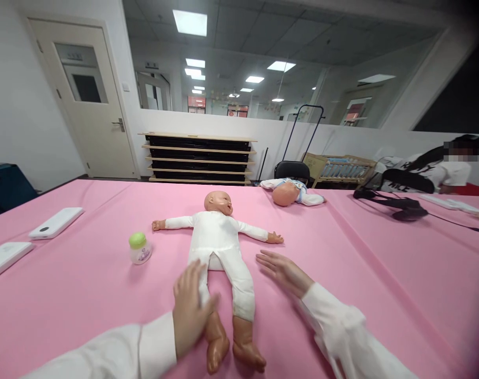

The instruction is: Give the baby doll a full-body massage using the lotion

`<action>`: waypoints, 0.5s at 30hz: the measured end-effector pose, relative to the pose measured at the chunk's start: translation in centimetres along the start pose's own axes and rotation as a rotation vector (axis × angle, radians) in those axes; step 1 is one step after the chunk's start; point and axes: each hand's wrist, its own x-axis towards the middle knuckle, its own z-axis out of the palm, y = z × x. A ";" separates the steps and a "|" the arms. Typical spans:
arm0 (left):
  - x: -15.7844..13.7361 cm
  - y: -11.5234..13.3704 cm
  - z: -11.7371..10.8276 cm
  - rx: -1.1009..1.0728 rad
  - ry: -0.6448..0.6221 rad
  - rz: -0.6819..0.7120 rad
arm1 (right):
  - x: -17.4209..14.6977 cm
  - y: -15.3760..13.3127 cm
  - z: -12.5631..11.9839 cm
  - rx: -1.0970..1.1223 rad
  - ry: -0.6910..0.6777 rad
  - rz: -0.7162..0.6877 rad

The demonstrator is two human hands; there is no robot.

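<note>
On tbl, lidded jar, contents unclear, L hand, R hand nr doll, fingers ext'd, empty

"Are you making out any wording?"

"Nothing with certainty. Dark letters are showing on a co-worker's white shirt at far right, partly covered."

"And the jar?"

"Its purple print is looking too small; the sign beyond the window is defeating me too."
</note>
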 end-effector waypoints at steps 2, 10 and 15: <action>-3.4 0.7 0.9 0.061 -0.073 0.140 | 4.5 -0.3 1.0 0.147 -0.006 0.125; -7.4 0.2 2.0 0.281 -0.058 0.177 | 14.5 -0.8 3.7 0.431 0.192 -0.048; -8.8 -1.0 0.2 0.113 -0.063 -0.094 | 15.7 -2.0 1.2 0.440 0.334 -0.106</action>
